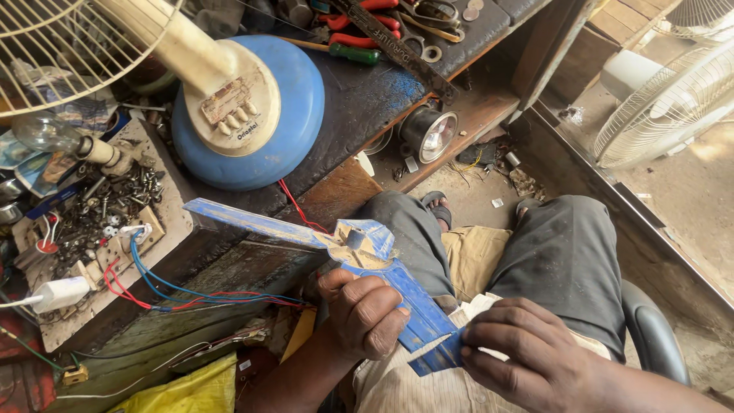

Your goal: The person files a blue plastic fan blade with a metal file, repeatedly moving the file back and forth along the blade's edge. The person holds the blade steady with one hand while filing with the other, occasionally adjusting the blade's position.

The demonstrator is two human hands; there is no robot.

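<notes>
The left hand (365, 315) is gripping a blue fan blade (359, 256) near its hub, with the fingers curled around the blade. The right hand (527, 353) is pinching the blade's lower end together with a pale cloth (478, 306). The blade is lying over the person's lap, beside the workbench (367, 99), where a blue fan base (252, 115) is standing.

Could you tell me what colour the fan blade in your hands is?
The fan blade is blue, in the head view.
</notes>
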